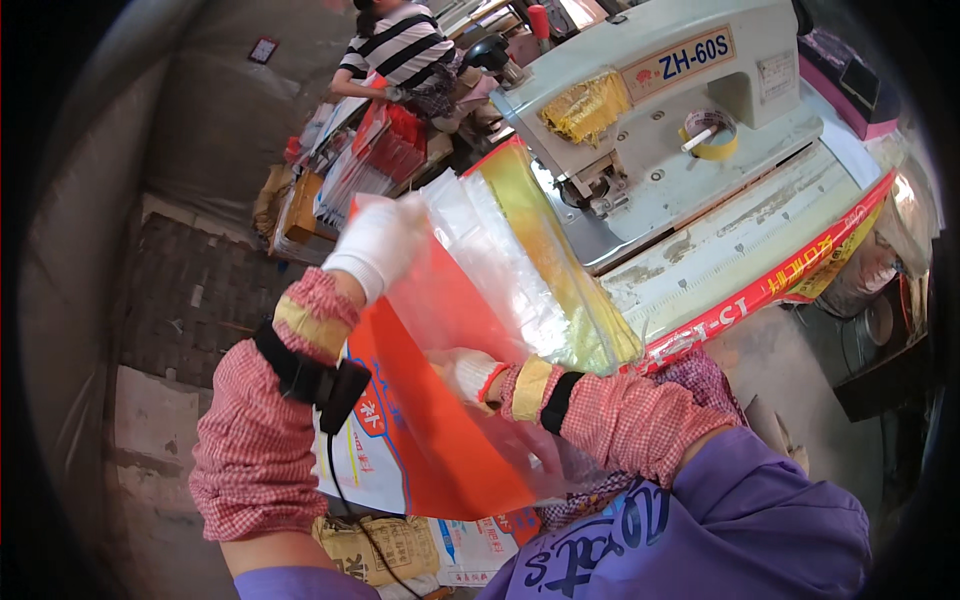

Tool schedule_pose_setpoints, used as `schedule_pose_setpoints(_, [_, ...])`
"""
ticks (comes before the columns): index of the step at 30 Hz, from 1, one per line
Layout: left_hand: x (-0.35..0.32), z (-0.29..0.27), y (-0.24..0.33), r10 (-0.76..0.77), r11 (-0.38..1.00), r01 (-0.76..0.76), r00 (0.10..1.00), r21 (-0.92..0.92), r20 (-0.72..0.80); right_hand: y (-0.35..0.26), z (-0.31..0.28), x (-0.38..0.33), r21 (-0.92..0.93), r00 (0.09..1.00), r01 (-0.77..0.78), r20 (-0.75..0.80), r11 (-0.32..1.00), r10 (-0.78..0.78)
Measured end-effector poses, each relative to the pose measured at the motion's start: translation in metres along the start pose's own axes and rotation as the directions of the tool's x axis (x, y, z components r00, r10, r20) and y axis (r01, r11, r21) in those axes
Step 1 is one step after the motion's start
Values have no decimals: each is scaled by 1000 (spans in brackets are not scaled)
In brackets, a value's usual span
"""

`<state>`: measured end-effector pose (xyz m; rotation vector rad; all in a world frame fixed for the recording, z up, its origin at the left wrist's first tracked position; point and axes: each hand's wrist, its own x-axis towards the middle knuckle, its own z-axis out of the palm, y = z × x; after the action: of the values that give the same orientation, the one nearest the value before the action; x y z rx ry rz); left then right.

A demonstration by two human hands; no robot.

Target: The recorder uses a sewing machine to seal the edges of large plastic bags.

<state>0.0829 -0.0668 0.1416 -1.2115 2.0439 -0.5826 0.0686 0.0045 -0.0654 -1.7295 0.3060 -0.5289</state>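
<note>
A large red, white and blue printed plastic bag (460,440) hangs in front of me, with filmy see-through plastic at its right side. My left hand (380,240), in a white knit glove, is closed on the bag's upper edge and slightly blurred. Lower and to the right, my right hand (470,375), also gloved, is closed at the bag's side, its fingertips partly hidden by the plastic. Beyond it, a stack of clear and yellow plastic bags (545,260) lies beside the needle area of a grey industrial sewing machine (640,110).
A roll of yellow tape (715,140) with a white stick rests on the machine. Its worktable (740,230) has a red-and-yellow printed strip along the front edge. A person (400,50) in a striped shirt sits beyond piled red and white bags (385,145). Printed sacks (385,550) lie below.
</note>
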Motion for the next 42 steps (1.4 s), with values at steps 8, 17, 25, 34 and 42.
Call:
schedule_pose_setpoints(8, [2,24,-41,-653,725,625,757,-290,-1,-16,-13,-19,129,1000,-16,23,992,13])
schedule_pose_setpoints(17, [17,24,-56,-631,766,637,771,91,-81,-52,-12,-23,-734,841,285,500,617,206])
schedule_pose_setpoints(25, [55,-29,-85,-618,683,726,634,81,-464,73,40,-123,-628,734,676,619,385,-279])
schedule_pose_setpoints(34, [93,-37,-76,-535,837,547,814,-11,-225,3,-99,-149,298,846,89,-526,950,85])
schedule_pose_setpoints(42, [121,-23,-67,-473,869,491,861,66,-186,-26,-149,-161,156,749,-201,-611,967,255])
